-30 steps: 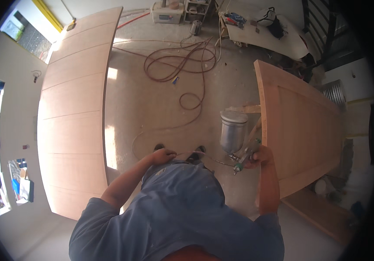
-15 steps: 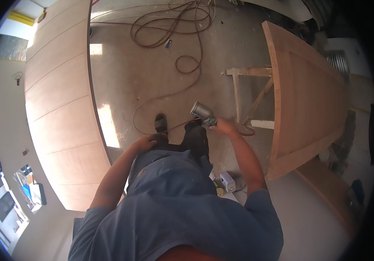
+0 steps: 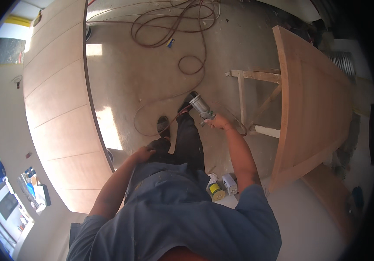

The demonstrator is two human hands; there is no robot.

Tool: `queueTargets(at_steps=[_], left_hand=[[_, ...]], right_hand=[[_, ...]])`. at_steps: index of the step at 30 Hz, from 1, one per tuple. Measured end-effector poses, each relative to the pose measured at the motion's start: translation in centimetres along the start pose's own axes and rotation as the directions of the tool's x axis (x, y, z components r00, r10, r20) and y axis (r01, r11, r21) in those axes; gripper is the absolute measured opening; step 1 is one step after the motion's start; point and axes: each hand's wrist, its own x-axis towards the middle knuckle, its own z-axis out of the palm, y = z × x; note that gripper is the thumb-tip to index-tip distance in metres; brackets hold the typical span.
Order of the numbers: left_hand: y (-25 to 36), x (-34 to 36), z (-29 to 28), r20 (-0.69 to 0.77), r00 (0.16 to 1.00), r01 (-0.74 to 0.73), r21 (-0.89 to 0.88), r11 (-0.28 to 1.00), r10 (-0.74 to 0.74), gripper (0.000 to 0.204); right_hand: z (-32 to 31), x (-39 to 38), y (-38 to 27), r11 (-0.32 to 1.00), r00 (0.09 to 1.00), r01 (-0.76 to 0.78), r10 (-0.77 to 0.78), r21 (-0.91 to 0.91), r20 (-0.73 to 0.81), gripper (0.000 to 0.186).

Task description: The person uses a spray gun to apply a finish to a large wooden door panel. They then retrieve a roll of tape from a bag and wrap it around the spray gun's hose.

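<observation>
My right hand [image 3: 216, 122] is closed round the handle of a spray gun [image 3: 207, 115], held out in front of my right leg. Its silver cup [image 3: 199, 103] tilts away from me over my right shoe. A thin reddish-brown hose [image 3: 242, 128] loops by the gun; where they join is hidden. My left hand [image 3: 143, 154] rests on the dark trousers at my left thigh, its fingers partly visible and apparently laid out, with no tool in it. To my right stands a brown wooden panel [image 3: 313, 100] with a recessed face, on a wooden stand [image 3: 256, 77].
A long pale wooden panel [image 3: 60, 100] with grooves runs along my left. Coils of hose [image 3: 169, 30] lie across the concrete floor ahead, near a small blue-and-yellow item [image 3: 170, 43]. By my right side are a yellow-labelled spool-like can [image 3: 216, 191] and a white box [image 3: 229, 184].
My feet have shifted, the right one forward. The spray gun has turned slightly, still in my right hand. The yellow-labelled can shows more fully beside me. My left hand stays at the thigh.
</observation>
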Motion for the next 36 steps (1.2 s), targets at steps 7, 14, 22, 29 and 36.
queueTargets(at_steps=[7,14,22,29,36], left_hand=[[3.8,0.1,-3.4,-0.087,0.992,0.077,-0.186,0.979,-0.095,0.055],[9.7,4.8,-9.2,-0.239,0.971,-0.010,-0.135,0.991,-0.023,0.052],[22.8,5.9,-18.1,-0.438,0.890,-0.162,-0.054,0.985,0.123,0.043],[29.6,4.5,-25.8,-0.537,0.817,-0.238,0.020,0.971,0.212,0.046],[30.2,8.8,-33.6,-0.413,0.871,-0.333,-0.095,0.938,0.267,0.055]], right_hand=[[-0.9,0.3,-3.2,0.900,0.944,0.325,-0.326,0.290,-0.046,0.048],[-12.2,-14.1,-14.4,0.781,0.764,0.372,-0.565,0.502,0.312,0.042],[-19.3,-9.9,-17.1,0.789,0.727,0.565,-0.614,0.239,0.308,0.045],[-21.9,-7.2,-18.6,0.537,0.649,0.608,-0.761,0.585,0.025,0.046],[-23.3,-3.6,-20.8,0.250,0.710,0.327,-0.701,0.911,-0.063,0.050]])
